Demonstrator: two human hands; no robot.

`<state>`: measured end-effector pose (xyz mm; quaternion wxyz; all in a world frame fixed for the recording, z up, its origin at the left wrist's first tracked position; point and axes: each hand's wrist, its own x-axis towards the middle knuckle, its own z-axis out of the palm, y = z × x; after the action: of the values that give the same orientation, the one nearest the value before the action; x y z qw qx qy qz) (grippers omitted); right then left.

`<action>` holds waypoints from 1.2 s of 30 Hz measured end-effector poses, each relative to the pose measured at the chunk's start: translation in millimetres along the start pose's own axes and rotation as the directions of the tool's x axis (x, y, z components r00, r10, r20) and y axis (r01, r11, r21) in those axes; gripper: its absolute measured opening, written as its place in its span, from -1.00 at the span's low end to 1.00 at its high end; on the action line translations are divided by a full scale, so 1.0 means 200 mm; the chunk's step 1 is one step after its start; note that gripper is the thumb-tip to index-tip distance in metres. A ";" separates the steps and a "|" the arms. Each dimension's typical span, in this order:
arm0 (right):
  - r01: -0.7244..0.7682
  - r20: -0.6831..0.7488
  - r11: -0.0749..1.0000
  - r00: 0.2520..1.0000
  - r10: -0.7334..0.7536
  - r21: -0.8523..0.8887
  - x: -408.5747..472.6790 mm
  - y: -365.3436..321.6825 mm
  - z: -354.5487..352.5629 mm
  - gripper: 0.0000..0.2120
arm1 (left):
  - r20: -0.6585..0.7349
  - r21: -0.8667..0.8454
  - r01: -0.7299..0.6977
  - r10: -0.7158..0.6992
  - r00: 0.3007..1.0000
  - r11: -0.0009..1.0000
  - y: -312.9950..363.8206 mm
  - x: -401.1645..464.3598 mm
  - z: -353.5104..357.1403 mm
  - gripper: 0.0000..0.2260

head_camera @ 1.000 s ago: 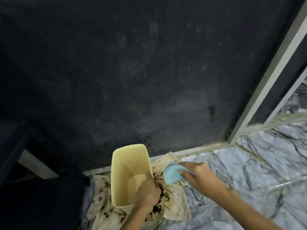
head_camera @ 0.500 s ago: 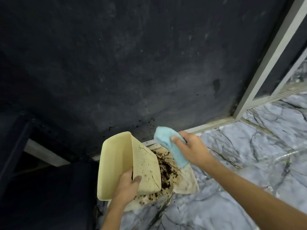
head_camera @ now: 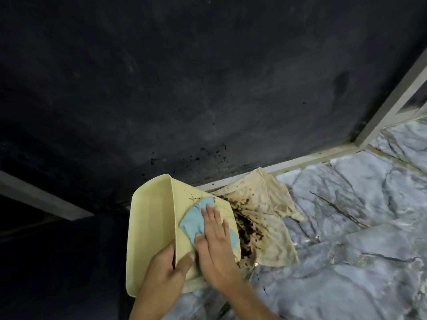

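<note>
A pale yellow plastic bin [head_camera: 150, 227] is tilted on its side above the floor. My left hand [head_camera: 164, 271] grips its rim at the near edge, thumb on the outer wall. My right hand [head_camera: 215, 245] lies flat with straight fingers, pressing a light blue cloth [head_camera: 196, 218] against the bin's outer side wall. That wall carries a few dark specks near its far end. Part of the blue cloth is hidden under my palm.
A beige rag [head_camera: 265, 218] stained with dark brown grit lies on the grey marble floor [head_camera: 346, 227] under and right of the bin. A dark wall [head_camera: 184, 88] with splatter marks rises behind. A pale frame [head_camera: 381, 107] runs along its base and right side.
My right hand brought the blue cloth down from the air onto the bin's side wall and flattened on it. The bin, lifted and tipped a second ago, stays tilted in my left hand.
</note>
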<state>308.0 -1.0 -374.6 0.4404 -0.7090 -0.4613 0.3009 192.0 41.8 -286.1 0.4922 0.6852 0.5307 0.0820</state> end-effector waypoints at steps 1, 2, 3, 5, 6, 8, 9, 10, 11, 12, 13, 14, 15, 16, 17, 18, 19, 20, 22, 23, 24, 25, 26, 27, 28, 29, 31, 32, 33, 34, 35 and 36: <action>-0.001 0.008 1.000 1.000 0.001 0.030 0.04 0.01 0.01 -0.47 | 0.010 0.011 0.002 -0.002 1.000 1.000 0.00 0.00 0.00 -0.68; -0.020 0.016 0.996 1.000 0.019 0.082 0.06 0.03 0.02 -0.48 | 0.016 0.013 0.011 -0.011 1.000 1.000 0.00 0.00 0.00 -0.64; -0.056 0.016 0.991 0.998 0.054 0.125 0.08 0.07 0.03 -0.48 | 0.020 0.014 0.021 -0.022 1.000 1.000 0.00 0.01 0.00 -0.62; -0.152 -0.011 0.977 0.988 0.156 0.147 0.11 0.15 0.04 -0.49 | 0.015 0.016 0.037 -0.037 0.999 0.999 -0.02 0.02 0.00 -0.60; -0.199 -0.013 0.971 0.979 0.203 0.132 0.12 0.17 0.04 -0.50 | 0.004 0.015 0.037 -0.037 0.999 0.999 -0.03 0.03 0.00 -0.61; -0.198 0.043 0.977 0.980 0.195 0.085 0.16 0.13 0.04 -0.51 | -0.009 0.017 0.032 -0.032 0.999 0.999 -0.03 0.04 -0.01 -0.63; -0.135 0.078 0.988 0.989 0.129 0.080 0.18 0.06 0.05 -0.50 | -0.019 0.015 0.032 -0.032 0.999 0.999 -0.03 0.05 -0.01 -0.63; -0.060 0.104 0.994 0.993 0.050 0.090 0.20 -0.01 0.06 -0.51 | -0.031 0.006 0.031 -0.031 0.999 0.999 -0.05 0.06 -0.02 -0.61; -0.001 0.117 0.994 0.993 -0.012 0.109 0.20 -0.06 0.07 -0.53 | -0.042 -0.004 0.045 -0.046 0.998 0.999 -0.07 0.06 -0.03 -0.57; 0.038 0.123 0.992 0.991 -0.053 0.121 0.21 -0.08 0.08 -0.54 | -0.054 -0.018 0.069 -0.070 0.996 0.997 -0.10 0.07 -0.04 -0.54; 0.067 0.123 0.992 0.989 -0.080 0.105 0.21 -0.06 0.09 -0.55 | -0.076 -0.025 0.086 -0.088 0.993 0.996 -0.12 0.06 -0.04 -0.53; 0.077 0.113 0.994 0.990 -0.085 0.074 0.21 -0.02 0.09 -0.56 | -0.097 -0.037 0.084 -0.087 0.991 0.996 -0.12 0.05 -0.05 -0.56; 0.056 0.087 0.997 0.994 -0.060 0.043 0.21 0.07 0.10 -0.56 | -0.101 -0.050 0.089 -0.094 0.990 0.995 -0.12 0.05 -0.05 -0.64; -0.006 0.050 1.000 0.999 0.005 0.021 0.21 0.16 0.10 -0.54 | -0.090 -0.070 0.099 -0.105 0.990 0.993 -0.12 0.05 -0.06 -0.74; -0.105 0.009 0.994 0.994 0.105 0.017 0.23 0.26 0.11 -0.52 | -0.075 -0.089 0.104 -0.111 0.991 0.991 -0.13 0.06 -0.06 -0.74; -0.221 -0.022 0.975 0.975 0.221 0.030 0.24 0.34 0.11 -0.51 | -0.064 -0.115 0.111 -0.119 0.991 0.987 -0.14 0.06 -0.06 -0.70; -0.326 -0.040 0.944 0.944 0.329 0.054 0.26 0.39 0.10 -0.53 | -0.056 -0.132 0.121 -0.129 0.990 0.984 -0.15 0.06 -0.06 -0.67; -0.396 -0.042 0.914 0.915 0.400 0.084 0.27 0.40 0.10 -0.55 | -0.065 -0.139 0.120 -0.130 0.989 0.983 -0.14 0.06 -0.06 -0.67; -0.404 0.007 0.907 0.914 0.406 0.121 0.24 0.30 0.12 -0.54 | -0.097 -0.168 0.112 -0.129 0.987 0.979 -0.13 0.07 -0.05 -0.70; -0.341 0.022 0.931 0.940 0.341 0.128 0.19 0.21 0.13 -0.54 | -0.095 -0.188 0.111 -0.131 0.987 0.976 -0.12 0.08 -0.04 -0.71; -0.247 0.013 0.959 0.969 0.248 0.138 0.14 0.11 0.15 -0.53 | -0.094 -0.199 0.102 -0.123 0.988 0.975 -0.11 0.08 -0.04 -0.70; -0.161 -0.006 0.975 0.986 0.164 0.151 0.07 0.03 0.17 -0.53 | -0.098 -0.203 0.092 -0.113 0.989 0.975 -0.11 0.09 -0.03 -0.67; -0.098 -0.026 0.981 0.994 0.104 0.167 0.01 0.00 0.19 -0.54 | -0.101 -0.210 0.091 -0.114 0.988 0.974 -0.10 0.08 -0.03 -0.64; -0.071 -0.047 0.985 0.996 0.079 0.156 -0.02 0.03 0.20 -0.55 | -0.104 -0.218 0.091 -0.116 0.988 0.972 -0.10 0.07 -0.03 -0.65; -0.086 -0.065 0.988 0.993 0.095 0.130 -0.03 0.10 0.20 -0.56 | -0.113 -0.221 0.090 -0.117 0.987 0.971 -0.10 0.06 -0.03 -0.68; -0.137 -0.080 0.985 0.986 0.146 0.100 -0.01 0.20 0.18 -0.57 | -0.124 -0.227 0.087 -0.117 0.985 0.970 -0.10 0.06 -0.03 -0.70; -0.323 -0.115 0.942 0.936 0.332 0.090 0.04 0.39 0.14 -0.59 | -0.118 -0.241 0.092 -0.123 0.985 0.966 -0.11 0.05 -0.03 -0.72; -0.409 -0.119 0.904 0.898 0.424 0.127 0.06 0.45 0.12 -0.59 | -0.112 -0.243 0.092 -0.122 0.986 0.966 -0.10 0.05 -0.03 -0.72; -0.464 -0.111 0.873 0.869 0.482 0.153 0.08 0.47 0.12 -0.59 | -0.113 -0.239 0.090 -0.119 0.986 0.967 -0.10 0.06 -0.02 -0.73; -0.489 -0.086 0.859 0.859 0.505 0.154 0.09 0.44 0.14 -0.60 | -0.106 -0.232 0.088 -0.115 0.988 0.969 -0.10 0.06 -0.02 -0.73; -0.483 -0.057 0.864 0.867 0.494 0.140 0.10 0.38 0.15 -0.60 | -0.098 -0.218 0.084 -0.107 0.989 0.972 -0.10 0.06 -0.02 -0.74; -0.432 -0.033 0.893 0.898 0.439 0.125 0.10 0.29 0.15 -0.59 | -0.093 -0.197 0.072 -0.092 0.991 0.978 -0.11 0.06 -0.02 -0.74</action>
<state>313.2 17.2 -440.7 0.4156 -0.7765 -0.2592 0.3963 181.7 53.0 -306.1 0.5319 0.6064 0.5724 0.1473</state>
